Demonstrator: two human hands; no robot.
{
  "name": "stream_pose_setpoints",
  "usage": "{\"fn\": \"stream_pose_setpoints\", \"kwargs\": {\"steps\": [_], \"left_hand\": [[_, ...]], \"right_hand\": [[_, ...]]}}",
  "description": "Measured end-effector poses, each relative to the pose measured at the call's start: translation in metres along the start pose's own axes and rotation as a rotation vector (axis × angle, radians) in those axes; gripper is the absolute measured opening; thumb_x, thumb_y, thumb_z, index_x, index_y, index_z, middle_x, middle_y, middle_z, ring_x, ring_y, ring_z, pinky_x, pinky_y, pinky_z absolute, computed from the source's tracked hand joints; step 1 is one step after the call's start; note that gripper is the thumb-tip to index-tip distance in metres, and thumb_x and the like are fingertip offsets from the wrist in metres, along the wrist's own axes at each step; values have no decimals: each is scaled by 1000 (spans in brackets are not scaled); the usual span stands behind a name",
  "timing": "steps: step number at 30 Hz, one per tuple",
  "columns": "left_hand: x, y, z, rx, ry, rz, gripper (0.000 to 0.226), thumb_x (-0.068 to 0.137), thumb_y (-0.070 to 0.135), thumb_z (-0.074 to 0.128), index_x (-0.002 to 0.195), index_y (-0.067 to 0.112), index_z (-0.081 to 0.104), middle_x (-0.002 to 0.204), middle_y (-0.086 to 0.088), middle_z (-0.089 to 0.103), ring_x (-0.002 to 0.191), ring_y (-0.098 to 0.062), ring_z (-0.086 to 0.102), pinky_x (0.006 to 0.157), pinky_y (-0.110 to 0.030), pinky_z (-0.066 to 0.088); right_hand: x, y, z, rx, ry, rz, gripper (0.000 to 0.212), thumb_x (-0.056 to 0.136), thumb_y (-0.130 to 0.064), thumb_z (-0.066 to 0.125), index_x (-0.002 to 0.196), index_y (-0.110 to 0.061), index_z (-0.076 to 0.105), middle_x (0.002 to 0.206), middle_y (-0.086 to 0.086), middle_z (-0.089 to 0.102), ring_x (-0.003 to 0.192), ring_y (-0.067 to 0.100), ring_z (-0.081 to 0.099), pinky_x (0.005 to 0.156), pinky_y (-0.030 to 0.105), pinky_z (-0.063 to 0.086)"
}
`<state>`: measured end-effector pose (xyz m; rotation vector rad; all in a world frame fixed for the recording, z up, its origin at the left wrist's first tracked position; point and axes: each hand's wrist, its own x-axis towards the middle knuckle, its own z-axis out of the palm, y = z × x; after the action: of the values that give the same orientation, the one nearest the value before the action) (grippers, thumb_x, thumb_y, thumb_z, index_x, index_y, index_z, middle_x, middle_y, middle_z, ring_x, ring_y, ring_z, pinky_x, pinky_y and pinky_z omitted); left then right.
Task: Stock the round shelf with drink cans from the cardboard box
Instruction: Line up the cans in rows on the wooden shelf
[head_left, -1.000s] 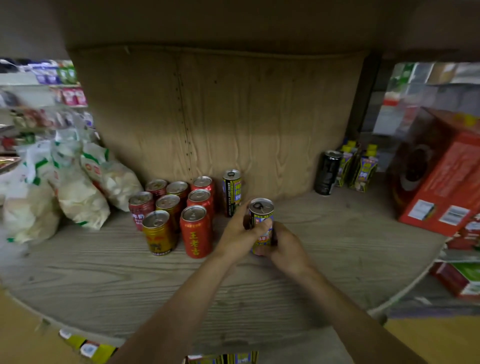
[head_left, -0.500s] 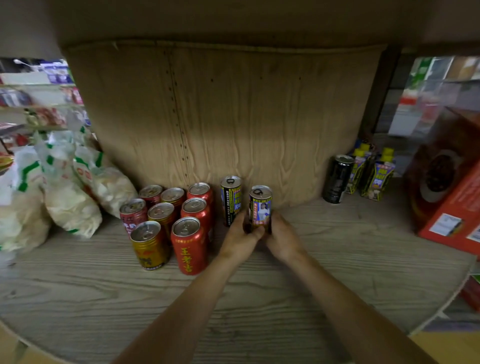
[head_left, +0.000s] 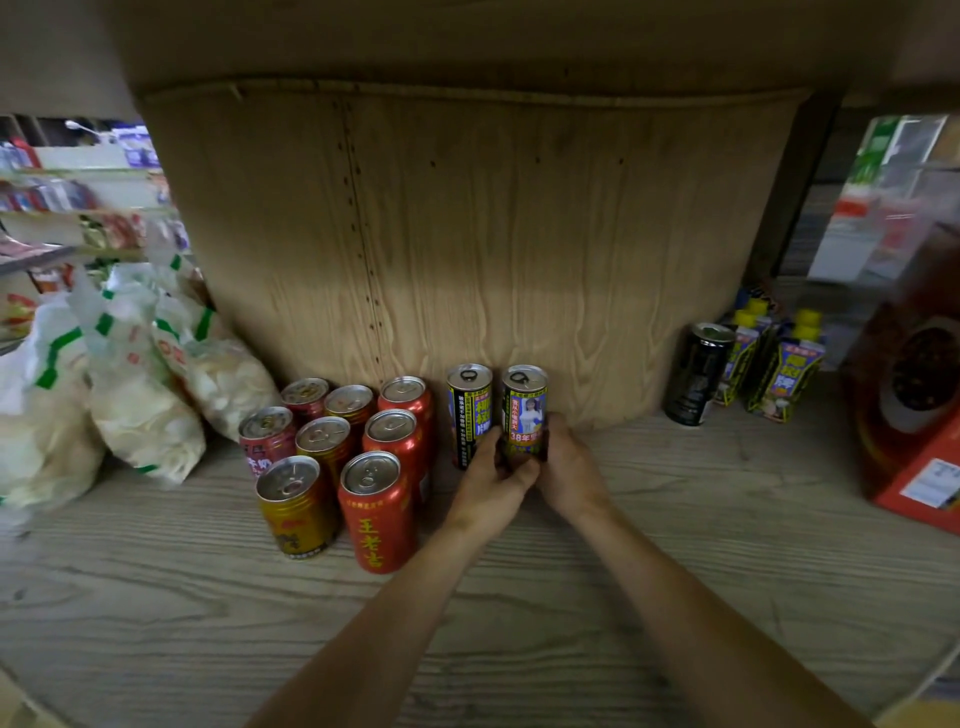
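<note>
the round shelf (head_left: 727, 571) is spread across the lower frame, backed by a curved wooden panel (head_left: 519, 234). a cluster of red and gold cans (head_left: 363, 457) is seen left of centre. at centre, a slim can (head_left: 524, 410) is held upright just beside a matching can (head_left: 469, 410), its base gripped by the curled fingers of the left hand (head_left: 491, 483) and right hand (head_left: 569, 470).

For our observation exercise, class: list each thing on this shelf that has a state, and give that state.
Photo-label can: upright, unopened, held in both hands.
Left hand: grips that can.
Right hand: grips it too.
Black-and-yellow can: upright, unopened.
Red cans: upright, unopened.
Front gold can: upright, unopened.
Black can: upright.
</note>
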<state>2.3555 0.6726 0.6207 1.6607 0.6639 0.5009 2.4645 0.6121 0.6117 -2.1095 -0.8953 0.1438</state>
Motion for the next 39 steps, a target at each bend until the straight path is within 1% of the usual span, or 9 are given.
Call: {"fn": "stream_pose_setpoints", "kwargs": {"steps": [5,11,13,16,20,25,30,35,39], "left_hand": [[9,-5,1,-7,1,-16,76,96,20,67,159,17,24,143,-4,57,128,-11,56,118,-35,37],[3,0,-1,53,11,4,71,96,26,64,157,18,29,146,-4,54,134,-14,51,118,-34,35],[-6,8,-4,113,48,24,60,99,21,61,153,17,36,126,0,63,116,-12,60,106,-23,41],[-23,30,-13,241,106,137,45,98,14,59,142,15,48,97,11,57,83,0,58,76,-8,40],[-24,62,-37,493,223,339,39,94,13,61,132,15,60,118,-7,65,107,-21,63,90,-22,43],[-3,85,-64,823,256,457,36,90,7,59,124,18,66,117,-14,60,110,-32,55,91,-33,42],[18,88,-89,1166,193,433,42,90,6,58,130,18,61,123,-9,61,115,-31,52,96,-40,47],[25,90,-96,1199,150,552,29,89,7,62,116,17,64,116,-3,61,115,-25,54,88,-38,49],[29,92,-99,1219,72,565,15,90,19,68,101,22,58,109,2,62,108,-21,57,83,-36,50]], "right_hand": [[4,-2,2,12,11,-1,48,87,-36,73,119,-11,48,113,15,68,106,35,64,74,35,44],[2,-4,2,-21,-5,26,46,88,-33,72,119,-11,45,114,17,67,108,38,63,72,35,41],[-2,-6,2,-20,0,5,49,86,-31,72,121,-12,43,116,17,66,108,38,64,75,38,47],[-10,-15,-5,-38,5,-15,61,82,-32,74,130,-18,39,122,13,62,109,35,64,80,40,51],[-14,-29,-27,-72,62,-89,74,77,-22,79,139,-15,40,128,16,54,119,36,55,89,40,48],[-8,-47,-52,-221,98,-233,64,87,-20,70,145,-17,44,139,12,47,131,32,42,105,36,40],[2,-54,-61,-385,48,-320,47,92,-24,67,137,-18,54,139,3,46,132,24,38,108,36,41],[8,-55,-61,-384,77,-364,39,90,-19,67,129,-18,59,132,5,51,126,26,44,106,31,38],[9,-54,-57,-344,88,-354,38,90,-18,68,127,-17,59,132,4,50,127,23,47,104,32,41]]}}
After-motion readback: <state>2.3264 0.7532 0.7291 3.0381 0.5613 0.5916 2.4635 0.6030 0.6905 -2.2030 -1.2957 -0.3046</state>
